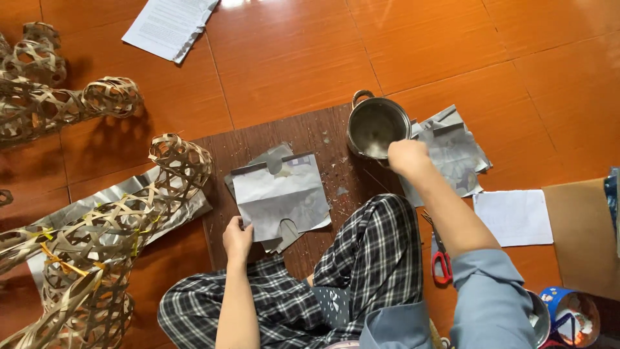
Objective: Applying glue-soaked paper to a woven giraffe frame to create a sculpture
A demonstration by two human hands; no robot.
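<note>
Pinning crinkled grey paper (279, 197), left hand (237, 238); right hand (407, 157) at round steel pot (376, 127).

Bright daylight from top; glare on floor (232, 3); sharp focus.

The floor (290, 58) is glossy orange-brown tile, smooth, catching light. On it lies a dark wooden board (310, 132), matt and speckled with pale flecks. The pot (376, 127) is bare metal, dull-shiny inside. The grey sheets (279, 197) look like thin paper (creased, faintly silvery). The woven frames (110, 232) are split bamboo strips, dry and matt. The scissors (441, 258) have glossy red plastic handles.
</note>
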